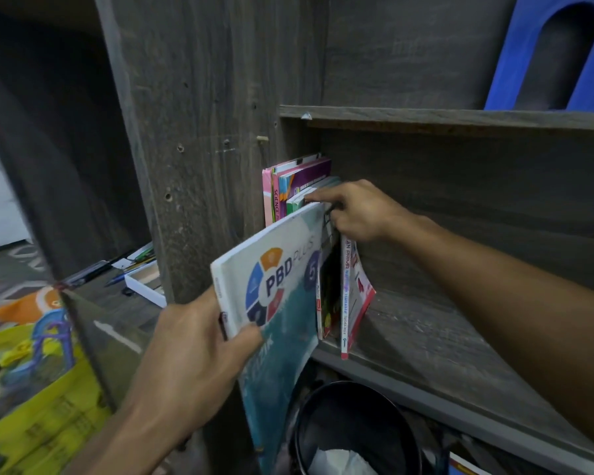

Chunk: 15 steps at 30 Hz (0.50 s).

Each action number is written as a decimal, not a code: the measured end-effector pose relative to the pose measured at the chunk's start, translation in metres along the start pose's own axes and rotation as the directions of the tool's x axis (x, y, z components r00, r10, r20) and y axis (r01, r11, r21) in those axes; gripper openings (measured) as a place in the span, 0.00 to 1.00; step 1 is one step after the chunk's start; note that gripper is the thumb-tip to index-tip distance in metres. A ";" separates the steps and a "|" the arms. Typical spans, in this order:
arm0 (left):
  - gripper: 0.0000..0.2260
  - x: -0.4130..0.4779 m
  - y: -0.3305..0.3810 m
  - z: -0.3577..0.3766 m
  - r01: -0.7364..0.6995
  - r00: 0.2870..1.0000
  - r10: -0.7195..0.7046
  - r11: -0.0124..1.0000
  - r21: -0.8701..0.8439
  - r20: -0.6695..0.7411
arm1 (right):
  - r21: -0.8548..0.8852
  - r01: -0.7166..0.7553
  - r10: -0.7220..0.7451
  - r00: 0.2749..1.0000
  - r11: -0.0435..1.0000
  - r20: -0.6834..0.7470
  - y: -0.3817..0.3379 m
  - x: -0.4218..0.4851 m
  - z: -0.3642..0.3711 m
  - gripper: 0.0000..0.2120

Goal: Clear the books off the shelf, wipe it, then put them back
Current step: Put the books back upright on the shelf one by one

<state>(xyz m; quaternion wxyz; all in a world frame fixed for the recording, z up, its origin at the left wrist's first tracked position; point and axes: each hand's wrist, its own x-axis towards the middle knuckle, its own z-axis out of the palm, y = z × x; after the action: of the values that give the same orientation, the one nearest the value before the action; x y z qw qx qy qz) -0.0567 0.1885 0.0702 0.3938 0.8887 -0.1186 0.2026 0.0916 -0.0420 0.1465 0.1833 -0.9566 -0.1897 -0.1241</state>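
Lest the books topple, my right hand hooks curled fingers over their tops. My left hand grips the PBD book, tilted half off the shelf.

A blue plastic thing with an arched hole stood up high. Below me sat a black bin. To my left lay a yellow bag, pens and a white box.
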 end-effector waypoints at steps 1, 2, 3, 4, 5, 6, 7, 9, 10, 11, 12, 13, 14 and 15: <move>0.10 -0.005 0.001 -0.006 0.011 1.000 -0.011 1.000 0.006 -0.009 | 0.024 -0.002 0.003 1.000 1.000 -0.006 -0.001 -0.002 -0.002 0.22; 0.08 -0.008 0.002 -0.011 0.016 1.000 -0.015 1.000 0.020 -0.021 | 0.050 -0.006 0.007 1.000 0.999 -0.015 -0.002 -0.004 -0.003 0.21; 0.07 -0.010 0.003 -0.016 0.021 0.999 -0.020 0.999 0.029 -0.038 | 0.068 -0.010 0.012 1.000 0.998 -0.029 -0.002 -0.006 -0.004 0.19; 0.08 -0.010 0.003 -0.020 0.029 0.998 -0.027 0.999 0.029 -0.054 | 0.074 -0.019 0.022 0.999 0.997 -0.043 -0.003 -0.007 -0.003 0.17; 0.10 -0.010 0.004 -0.022 0.032 0.997 -0.030 0.999 0.030 -0.072 | 0.074 -0.027 0.031 0.998 0.997 -0.058 -0.004 -0.008 -0.002 0.17; 0.11 -0.009 0.007 -0.024 0.028 0.996 -0.025 0.999 0.034 -0.087 | 0.073 -0.034 0.040 0.996 0.997 -0.075 -0.005 -0.009 0.000 0.18; 0.11 -0.009 0.010 -0.025 0.019 0.995 -0.015 0.999 0.038 -0.095 | 0.082 -0.039 0.047 0.994 0.996 -0.098 -0.006 -0.010 0.003 0.18; 0.11 -0.008 0.018 -0.027 -0.015 0.996 0.018 0.999 0.039 -0.083 | 0.118 -0.044 0.062 0.985 0.992 -0.159 -0.006 -0.013 0.007 0.15; 0.12 -0.008 0.022 -0.026 -0.037 0.996 0.040 0.999 0.037 -0.077 | 0.129 -0.039 0.063 0.979 0.991 -0.192 -0.006 -0.015 0.009 0.13; 0.13 -0.007 0.024 -0.026 -0.053 0.995 0.055 0.998 0.031 -0.077 | 0.132 -0.031 0.060 0.973 0.991 -0.222 -0.004 -0.017 0.009 0.10; 0.13 -0.007 0.025 -0.026 -0.060 0.995 0.062 0.998 0.020 -0.080 | 0.129 -0.026 0.058 0.968 0.991 -0.245 -0.002 -0.019 0.010 0.08; 0.13 -0.006 0.026 -0.026 -0.067 0.994 0.067 0.998 0.008 -0.081 | 0.126 -0.024 0.057 0.963 0.992 -0.264 0.000 -0.021 0.009 0.07; 0.13 -0.005 0.027 -0.024 -0.078 0.994 0.078 0.997 -0.001 -0.078 | 0.126 -0.031 0.065 0.960 0.992 -0.273 0.003 -0.024 0.008 0.07; 0.13 -0.004 0.028 -0.023 -0.088 0.993 0.087 0.996 -0.009 -0.075 | 0.132 -0.044 0.080 0.958 0.990 -0.276 0.005 -0.026 0.007 0.07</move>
<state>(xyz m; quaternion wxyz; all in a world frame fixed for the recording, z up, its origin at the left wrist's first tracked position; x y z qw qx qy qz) -0.0765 0.1870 0.1009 0.3941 0.8721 -0.1437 0.2519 0.0712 -0.0519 0.1307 0.2713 -0.9215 -0.1390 -0.2405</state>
